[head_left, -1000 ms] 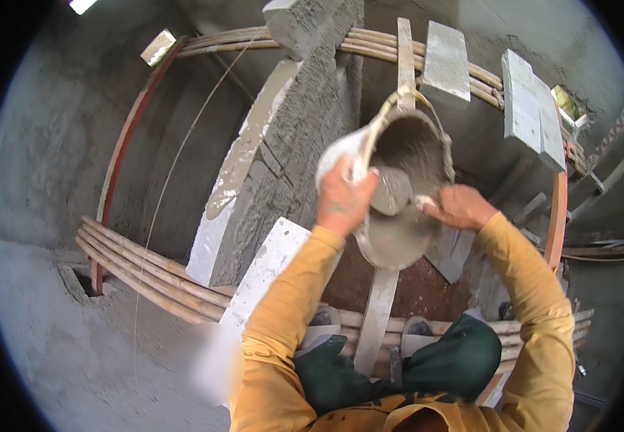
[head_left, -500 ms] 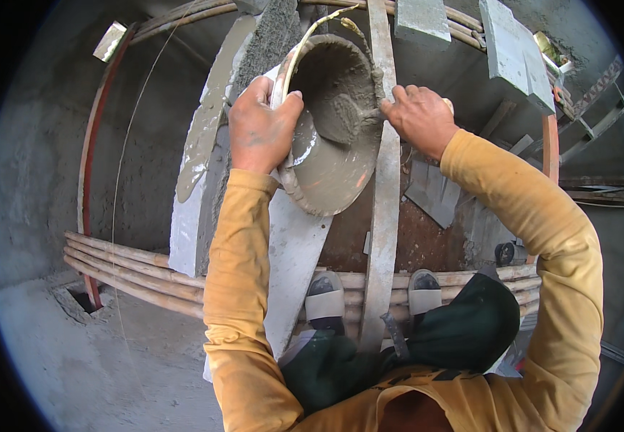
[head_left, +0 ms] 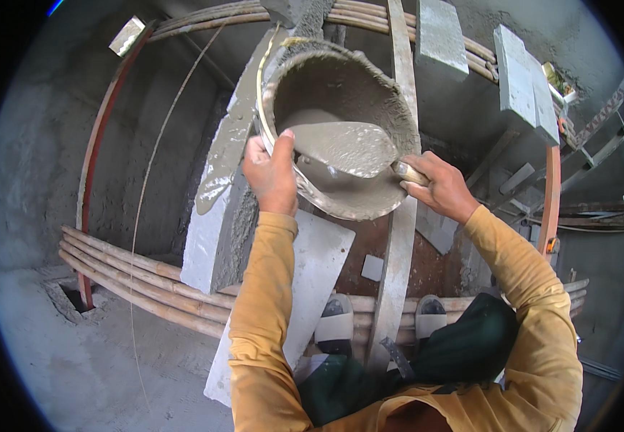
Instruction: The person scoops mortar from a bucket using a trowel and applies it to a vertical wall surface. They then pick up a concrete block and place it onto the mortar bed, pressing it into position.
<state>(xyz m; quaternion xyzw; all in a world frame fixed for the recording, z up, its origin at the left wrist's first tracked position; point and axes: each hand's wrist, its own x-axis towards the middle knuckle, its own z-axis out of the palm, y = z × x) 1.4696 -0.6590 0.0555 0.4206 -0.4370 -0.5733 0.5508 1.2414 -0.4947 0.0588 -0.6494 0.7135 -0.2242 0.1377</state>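
My left hand point(head_left: 272, 173) grips the near left rim of a tilted bucket point(head_left: 330, 83) of wet grey mortar, its thumb over the edge. Inside lies a trowel blade point(head_left: 344, 144) coated with mortar. The trowel's handle is closed in my right hand point(head_left: 434, 183) at the bucket's right edge. Just left of the bucket stands a light block wall point(head_left: 204, 237), with wet mortar point(head_left: 222, 165) spread along its top and running down.
Bamboo pole platforms point(head_left: 139, 281) cross below and beyond me, with a long plank point(head_left: 391, 295) between my sandalled feet. Loose blocks point(head_left: 442, 39) rest at the back right. A pale slab point(head_left: 312, 266) lies under my left arm. A string point(head_left: 153, 158) hangs at left.
The bucket shifted left and up, then back slightly right. The trowel in my right hand has swept round inside it, its mortar-covered blade now raised across the bucket's middle.
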